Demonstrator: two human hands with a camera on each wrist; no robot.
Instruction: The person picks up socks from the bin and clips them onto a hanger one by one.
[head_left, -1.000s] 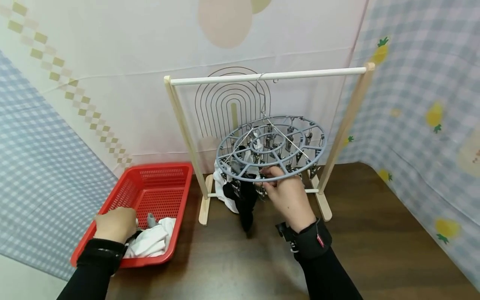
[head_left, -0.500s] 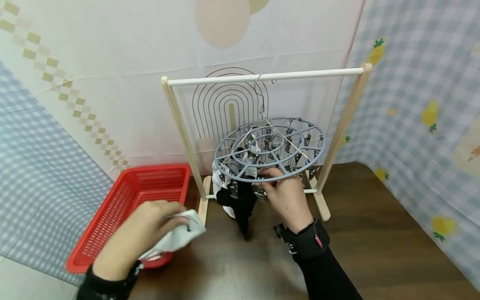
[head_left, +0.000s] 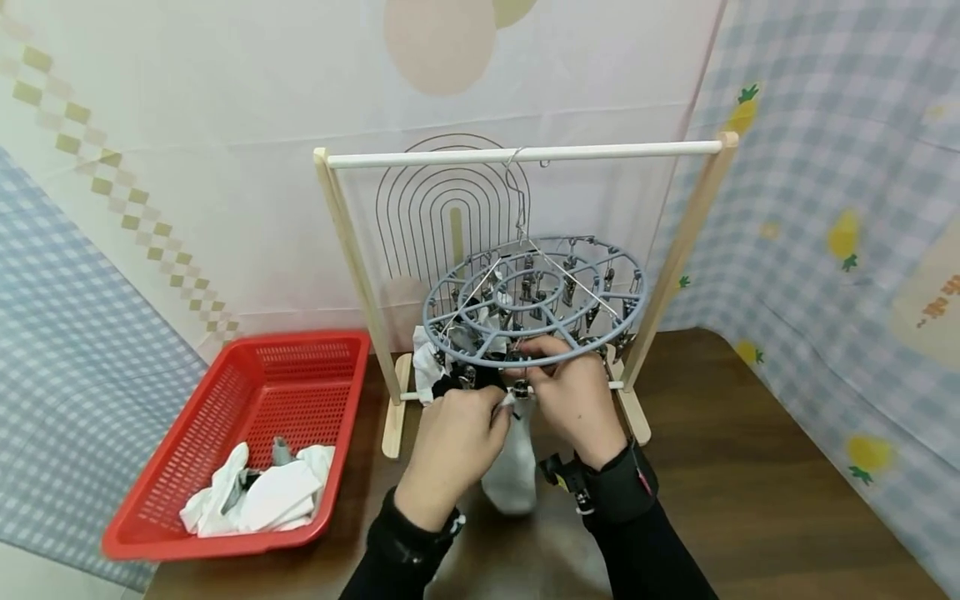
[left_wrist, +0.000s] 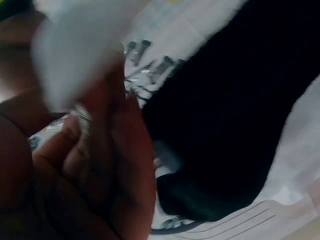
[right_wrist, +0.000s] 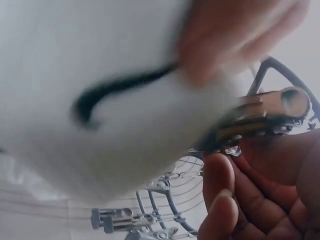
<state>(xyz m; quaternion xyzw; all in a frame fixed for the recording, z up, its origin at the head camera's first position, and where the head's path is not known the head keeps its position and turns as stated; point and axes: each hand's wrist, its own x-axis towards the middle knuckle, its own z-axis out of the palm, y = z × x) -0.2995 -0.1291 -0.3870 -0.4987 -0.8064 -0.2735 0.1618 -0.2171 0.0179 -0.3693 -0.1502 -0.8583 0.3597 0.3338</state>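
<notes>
Brown tabletop (head_left: 757, 475) beneath white, black-marked sock (head_left: 514, 467)

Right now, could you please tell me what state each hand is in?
Left hand: closed, pinching a white sock.
Right hand: closed, holding a metal clip.

We can read no words, numbers or brand names here, only unreadable marks.
On the white sock (right_wrist: 125, 145), in the right wrist view, a dark hooked line (right_wrist: 107, 97) curves across the cloth; it is blurred, and we cannot tell whether it is a logo, a letter or part of a pattern. On the black band (head_left: 618, 493) at the right wrist, in the head view, a small red tag (head_left: 644, 480) shows, too small for us to make out. On the checked cloth (head_left: 802, 283) at the far right, orange-brown shapes (head_left: 935, 310) stand in a pale patch (head_left: 913, 333), and we cannot say whether they are characters or a drawing.
</notes>
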